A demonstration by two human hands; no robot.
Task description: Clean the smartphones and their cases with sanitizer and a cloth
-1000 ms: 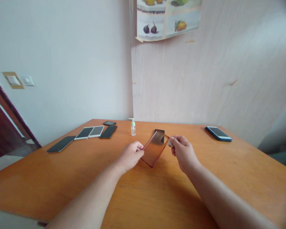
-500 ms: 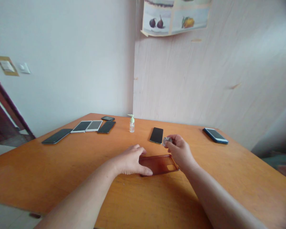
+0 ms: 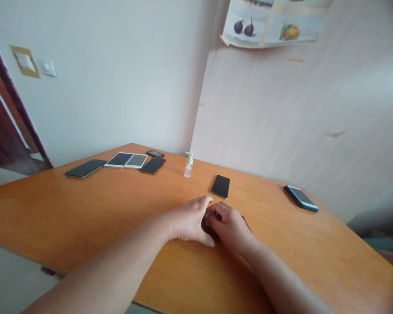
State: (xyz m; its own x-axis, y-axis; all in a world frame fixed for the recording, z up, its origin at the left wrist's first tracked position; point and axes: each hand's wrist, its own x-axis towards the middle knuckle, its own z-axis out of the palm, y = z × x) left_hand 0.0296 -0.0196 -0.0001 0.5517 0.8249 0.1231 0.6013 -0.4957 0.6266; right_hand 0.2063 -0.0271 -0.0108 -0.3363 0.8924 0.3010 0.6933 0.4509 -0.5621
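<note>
At 9 o'clock of the work point, the L hand stands in a wide C, thumb and fingers apart around one end of the phone case; whether it grips can't be told. At 3 o'clock, the R hand has thumb and fingertips pinched on a pale wad, poss. a wipe. Case loc.: beneath R hand, mostly hidden, one dark-red edge showing, on or just above the table.

Outward: black phone near, at 12; pump bottle at 11; five phones at 10; blue-cased phone at 2, well apart.

Risks (est.): case may skid if L hand is loose and R hand pushes sideways; wad may slip if pinch is too light; an overlong stroke twd 12 could knock the black phone.

Markings: no brand, label or txt legible on phones or bottle; picture sheet up the wall at 1 shows fruit, no readable txt.
</note>
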